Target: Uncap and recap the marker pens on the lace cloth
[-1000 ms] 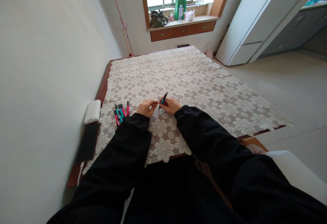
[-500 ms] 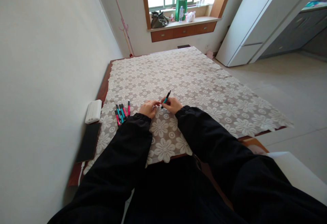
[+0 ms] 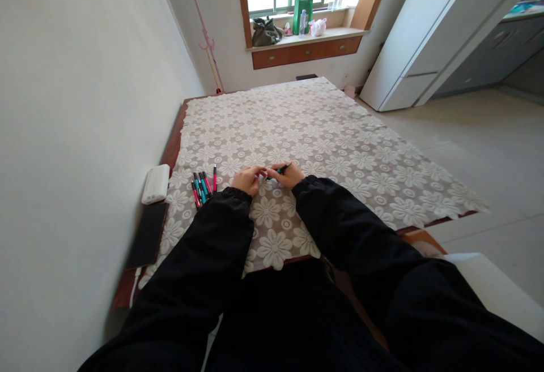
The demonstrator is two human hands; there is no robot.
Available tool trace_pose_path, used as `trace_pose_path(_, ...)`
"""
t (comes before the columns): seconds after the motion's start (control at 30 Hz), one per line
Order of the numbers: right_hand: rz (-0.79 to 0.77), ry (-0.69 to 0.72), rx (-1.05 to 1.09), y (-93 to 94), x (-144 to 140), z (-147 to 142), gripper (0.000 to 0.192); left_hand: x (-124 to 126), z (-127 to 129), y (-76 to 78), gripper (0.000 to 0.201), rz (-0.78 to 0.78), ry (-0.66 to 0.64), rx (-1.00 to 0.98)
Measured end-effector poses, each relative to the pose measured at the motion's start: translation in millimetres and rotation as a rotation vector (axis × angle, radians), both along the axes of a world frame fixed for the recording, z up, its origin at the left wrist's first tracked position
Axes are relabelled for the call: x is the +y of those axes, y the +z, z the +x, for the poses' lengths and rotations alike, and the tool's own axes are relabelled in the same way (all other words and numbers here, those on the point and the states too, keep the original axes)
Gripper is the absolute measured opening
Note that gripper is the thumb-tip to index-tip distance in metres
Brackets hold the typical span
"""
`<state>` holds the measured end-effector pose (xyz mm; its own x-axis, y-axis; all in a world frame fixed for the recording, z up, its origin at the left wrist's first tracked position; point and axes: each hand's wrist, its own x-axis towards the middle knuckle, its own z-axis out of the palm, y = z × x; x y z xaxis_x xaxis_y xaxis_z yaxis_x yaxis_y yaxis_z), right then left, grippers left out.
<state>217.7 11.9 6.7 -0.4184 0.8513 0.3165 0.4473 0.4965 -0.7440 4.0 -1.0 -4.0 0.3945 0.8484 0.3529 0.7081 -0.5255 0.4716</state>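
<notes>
A black-and-teal pen point(image 3: 280, 170) is held in my right hand point(image 3: 292, 176), pinched between thumb and fingers, lying nearly level with its dark end toward the right. Close against it, my left hand point(image 3: 246, 180) has its fingers bent and drawn together at the pen's left end. Whatever is between those left fingertips is too small to make out. To the left of my left hand, several pens point(image 3: 203, 188) in pink-red and teal with black ends lie side by side, partly behind my sleeve. One pink-red pen point(image 3: 215, 177) lies slightly apart from them.
A lace tablecloth point(image 3: 272, 123) with a flower pattern covers the table. Along the left wall are a white power bank point(image 3: 156, 184) and a dark flat device point(image 3: 147, 236), with a white cable point(image 3: 135, 287) below. A fridge point(image 3: 416, 38) stands at the far right.
The pen in my right hand has tipped from steeply upright to almost level, its upper end swinging down to the right. My left hand stays nearly in place.
</notes>
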Motion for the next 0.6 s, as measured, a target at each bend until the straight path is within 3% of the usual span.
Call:
trace_pose_path(0.37, -0.024, -0.010, 0.073, 2.2, 0.3, -0.6, 0.066, -0.3, 0.4, 1.9, 0.048, -0.038, -0.022, -0.016)
trace_pose_path(0.6, 0.014, -0.041, 0.025, 3.2, -0.8, -0.1, 0.057, 1.2, -1.2, -1.1, 0.048, -0.023, -0.025, -0.003)
